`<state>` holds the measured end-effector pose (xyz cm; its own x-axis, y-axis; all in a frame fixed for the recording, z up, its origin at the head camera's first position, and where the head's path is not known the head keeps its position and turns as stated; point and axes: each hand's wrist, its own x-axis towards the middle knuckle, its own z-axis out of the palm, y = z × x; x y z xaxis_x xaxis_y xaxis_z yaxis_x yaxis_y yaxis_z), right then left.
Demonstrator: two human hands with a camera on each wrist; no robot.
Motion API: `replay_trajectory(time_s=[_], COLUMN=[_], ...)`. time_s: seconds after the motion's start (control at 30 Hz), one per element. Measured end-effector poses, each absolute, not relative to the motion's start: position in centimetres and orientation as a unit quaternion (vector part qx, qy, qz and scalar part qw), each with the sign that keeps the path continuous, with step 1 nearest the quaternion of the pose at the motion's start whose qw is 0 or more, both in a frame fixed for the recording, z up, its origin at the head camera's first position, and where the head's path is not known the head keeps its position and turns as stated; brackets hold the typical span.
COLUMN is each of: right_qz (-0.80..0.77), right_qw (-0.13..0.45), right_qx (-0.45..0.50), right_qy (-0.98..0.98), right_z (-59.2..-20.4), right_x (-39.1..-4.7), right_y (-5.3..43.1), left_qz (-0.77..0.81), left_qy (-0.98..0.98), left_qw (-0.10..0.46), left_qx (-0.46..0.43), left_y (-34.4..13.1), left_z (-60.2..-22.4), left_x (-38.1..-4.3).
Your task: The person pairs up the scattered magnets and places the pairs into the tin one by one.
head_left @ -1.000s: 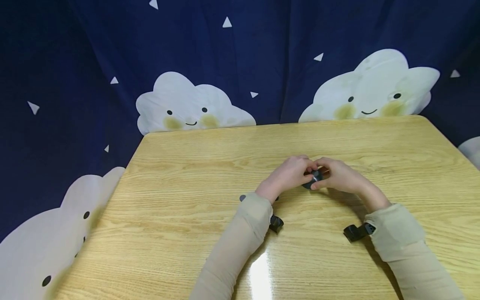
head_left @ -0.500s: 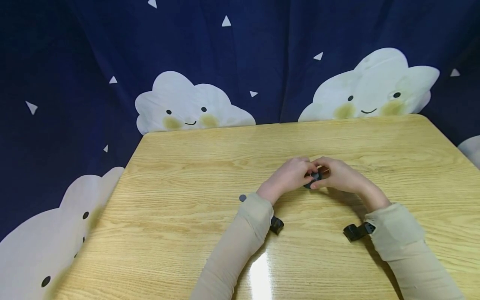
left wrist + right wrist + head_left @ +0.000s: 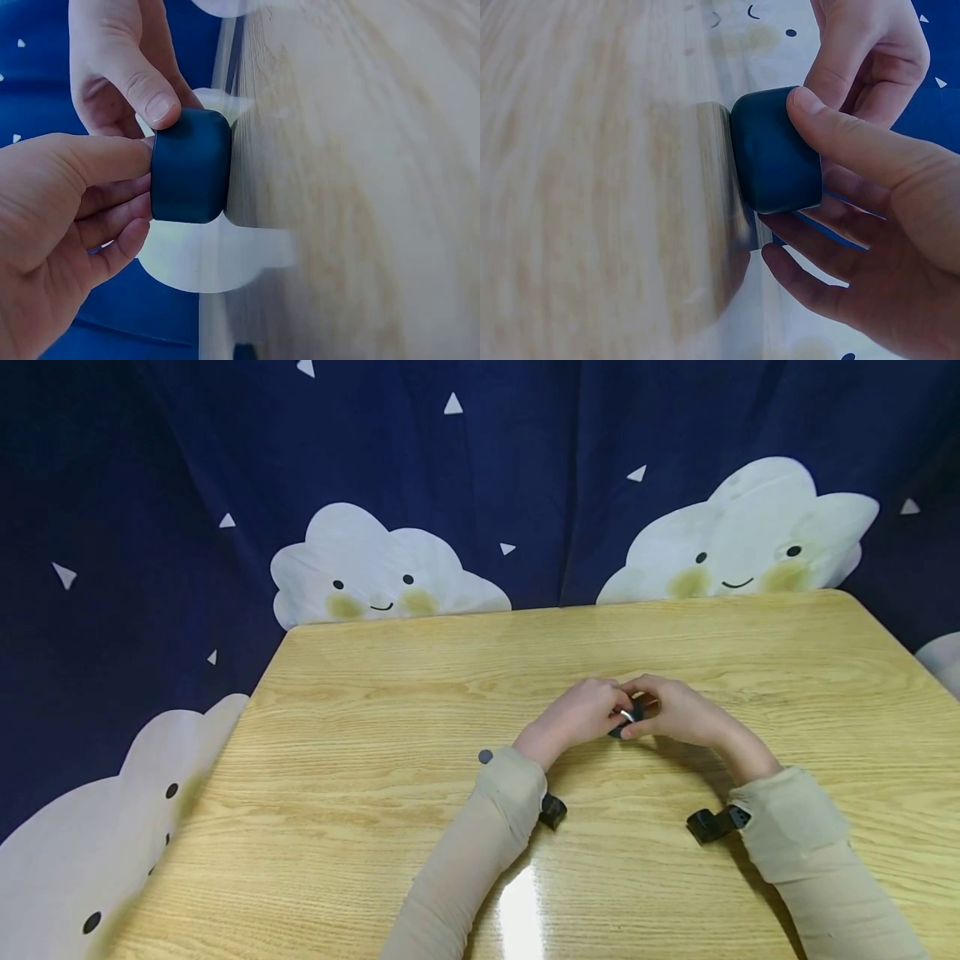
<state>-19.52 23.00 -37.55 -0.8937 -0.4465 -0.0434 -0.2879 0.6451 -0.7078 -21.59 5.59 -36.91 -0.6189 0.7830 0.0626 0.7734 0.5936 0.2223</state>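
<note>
A small dark blue, round-cornered case-like object [image 3: 191, 169] stands on the wooden table between both hands. Its exact kind is not clear. My right hand [image 3: 678, 714] holds its side, the thumb [image 3: 840, 131] along the upper edge and the fingers curving under and behind. From the other side, the thumb and fingertips of my left hand [image 3: 577, 714] come together at its top edge and pinch there. Whatever lies between the left fingertips is hidden. A glint shows on the object's top in the head view.
A small dark grey disc [image 3: 486, 756] lies on the table [image 3: 360, 710] beside the left sleeve. Dark straps with wrist cameras [image 3: 716, 824] sit at both cuffs. Behind the far table edge hangs a navy curtain [image 3: 525, 468] with white clouds.
The left hand has shifted slightly down and toward the body, covering more of the object's top. The right hand keeps its hold almost unmoved.
</note>
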Motion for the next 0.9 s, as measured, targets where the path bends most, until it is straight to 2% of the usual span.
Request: replay_trajectory(time_s=[0.9], right_qz=[-0.359], right_qw=[0.114], right_qx=[-0.204], right_qy=[0.904], right_z=[-37.5], right_x=[-19.5], right_y=[22.7], left_qz=[0.119], left_qy=[0.901], left_qw=[-0.015], left_qx=[0.416], left_y=[4.4], left_z=[-36.4], left_x=[-21.1])
